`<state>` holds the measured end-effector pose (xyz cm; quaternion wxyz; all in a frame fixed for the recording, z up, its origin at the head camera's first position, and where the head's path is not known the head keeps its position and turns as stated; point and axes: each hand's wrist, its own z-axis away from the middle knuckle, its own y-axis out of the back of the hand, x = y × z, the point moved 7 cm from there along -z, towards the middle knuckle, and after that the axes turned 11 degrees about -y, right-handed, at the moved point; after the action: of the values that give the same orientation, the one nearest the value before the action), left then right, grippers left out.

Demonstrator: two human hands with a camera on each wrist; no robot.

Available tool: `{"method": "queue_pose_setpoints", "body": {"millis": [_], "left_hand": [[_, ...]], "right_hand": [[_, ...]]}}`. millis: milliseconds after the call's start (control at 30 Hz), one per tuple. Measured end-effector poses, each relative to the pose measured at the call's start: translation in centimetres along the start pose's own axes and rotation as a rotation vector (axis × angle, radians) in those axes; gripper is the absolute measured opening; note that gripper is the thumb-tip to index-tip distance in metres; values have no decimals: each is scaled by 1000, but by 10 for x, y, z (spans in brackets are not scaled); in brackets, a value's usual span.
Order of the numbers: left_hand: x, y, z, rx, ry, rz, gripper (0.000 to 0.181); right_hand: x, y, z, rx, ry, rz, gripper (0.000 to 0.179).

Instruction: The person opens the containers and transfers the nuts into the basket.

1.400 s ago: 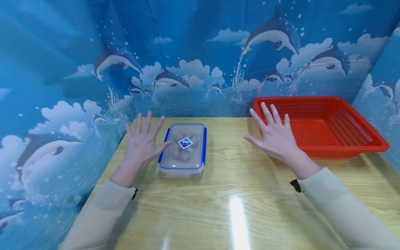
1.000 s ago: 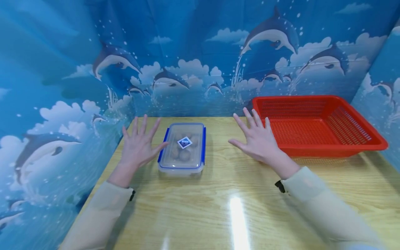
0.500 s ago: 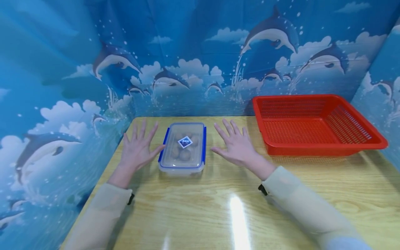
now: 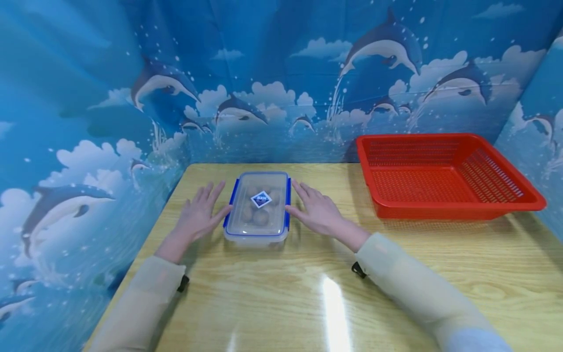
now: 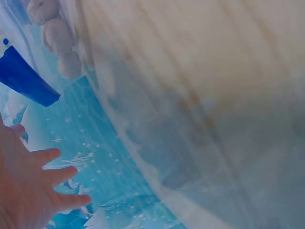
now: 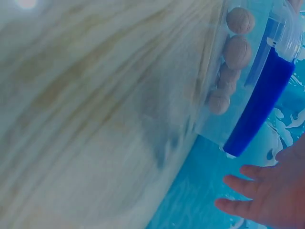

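A clear plastic food container (image 4: 258, 229) with a blue-trimmed lid and blue side latches stands on the table. Several round, walnut-like balls (image 6: 237, 51) show through its walls. To its left is my left hand (image 4: 197, 215), fingers extended, the thumb at the lid's left edge. On the other side my right hand (image 4: 318, 210) has its fingers extended near the right latch (image 6: 262, 102). In both wrist views the fingers stand apart from the latches; whether the thumbs touch the lid I cannot tell.
A red perforated plastic basket (image 4: 457, 210) stands at the back right of the wood-grain table (image 4: 281, 293). Behind and at both sides hangs a blue dolphin-print backdrop (image 4: 281, 63). The table's left edge runs close to my left arm.
My right hand has moved left from in front of the basket to the container's right side. My left hand has lowered slightly beside it. Container and basket have stayed put.
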<state>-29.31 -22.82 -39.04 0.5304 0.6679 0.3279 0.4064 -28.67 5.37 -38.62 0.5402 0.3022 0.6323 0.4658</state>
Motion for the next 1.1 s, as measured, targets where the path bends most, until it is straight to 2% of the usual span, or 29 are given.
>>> {"method": "queue_pose_setpoints", "body": {"millis": [167, 333, 533, 633, 767, 967, 1100], "left_hand": [[-1, -5, 0, 8, -48, 133, 72], [1, -10, -1, 29, -117, 334, 64], [2, -17, -2, 35, -115, 555, 62], [4, -19, -3, 48, -133, 596, 60], [7, -20, -4, 62, -149, 632, 57], [11, -23, -5, 45, -113, 655, 55], [13, -24, -6, 48, -124, 678, 53]], "right_hand": [[0, -9, -2, -59, -8, -118, 76], [3, -16, -1, -116, -30, -238, 73], [0, -19, -1, -139, 38, -430, 70], [-2, -23, -2, -158, 54, -507, 67], [-1, -28, -2, -175, 35, -554, 65], [-4, -34, -1, -187, 29, -600, 64], [-4, -35, 0, -183, 15, -632, 64]]}}
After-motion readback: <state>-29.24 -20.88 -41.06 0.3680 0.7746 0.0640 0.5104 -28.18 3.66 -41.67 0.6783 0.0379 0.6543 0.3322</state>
